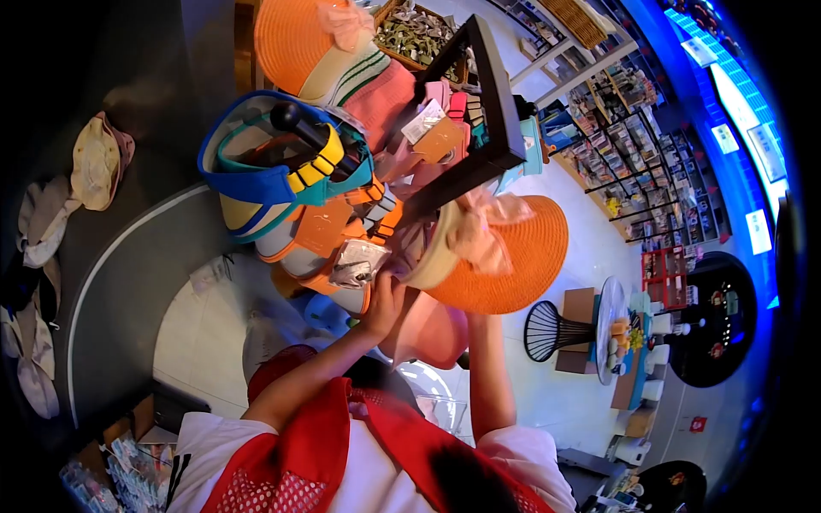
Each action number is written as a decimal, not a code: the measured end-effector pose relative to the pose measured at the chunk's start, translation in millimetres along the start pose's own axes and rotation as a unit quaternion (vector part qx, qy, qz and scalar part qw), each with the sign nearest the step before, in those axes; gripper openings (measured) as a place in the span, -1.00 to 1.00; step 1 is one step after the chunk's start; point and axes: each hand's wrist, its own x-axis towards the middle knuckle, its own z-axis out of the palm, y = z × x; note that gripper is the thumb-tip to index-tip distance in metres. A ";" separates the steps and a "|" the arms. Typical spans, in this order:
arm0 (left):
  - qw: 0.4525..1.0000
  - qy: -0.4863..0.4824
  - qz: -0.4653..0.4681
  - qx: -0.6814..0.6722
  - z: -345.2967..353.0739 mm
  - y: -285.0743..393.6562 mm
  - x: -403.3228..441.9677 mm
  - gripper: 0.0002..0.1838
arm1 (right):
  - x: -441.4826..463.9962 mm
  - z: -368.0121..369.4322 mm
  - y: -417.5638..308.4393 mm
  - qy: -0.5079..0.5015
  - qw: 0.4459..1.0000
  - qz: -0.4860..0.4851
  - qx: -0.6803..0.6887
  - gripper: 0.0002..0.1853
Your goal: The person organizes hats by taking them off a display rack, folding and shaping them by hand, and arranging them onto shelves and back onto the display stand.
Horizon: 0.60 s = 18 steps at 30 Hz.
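Note:
An orange sun hat (pixel 517 256) with a cream band and a pale pink bow is in front of me. My left hand (pixel 386 303) has its fingers curled at the hat's cream band, close to a clear plastic packet (pixel 357 262). My right forearm (pixel 490 376) reaches up under the orange brim, which hides my right hand and its fingers. A pink hat (pixel 436 332) hangs below the brim, between my arms. Left of my hands, grey-and-orange visors with a brown tag (pixel 323 227) and a blue visor (pixel 248 186) with a yellow buckle crowd a dark display rack (pixel 492 94).
Another orange hat (pixel 291 47) tops the rack, near a basket of small packets (pixel 415 36). Pale caps (pixel 96 162) hang at the far left. Shelves of goods (pixel 633 145) line the right, with a round table (pixel 611 329) and a black wire stool (pixel 552 332) nearer.

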 end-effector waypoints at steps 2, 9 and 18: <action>0.999 0.011 0.027 -0.021 8.1 -8.0 -3.3 -0.73 | 6.3 -1.7 12.7 -0.014 0.983 0.086 0.165 -0.47; 0.985 -0.004 0.142 -0.101 3.8 1.6 22.2 -0.79 | 36.2 -5.2 41.4 0.051 0.782 0.266 0.562 -0.48; 0.989 -0.004 0.120 -0.087 0.6 8.9 23.9 -0.81 | 59.6 -5.4 60.8 0.060 0.796 0.297 0.524 -0.50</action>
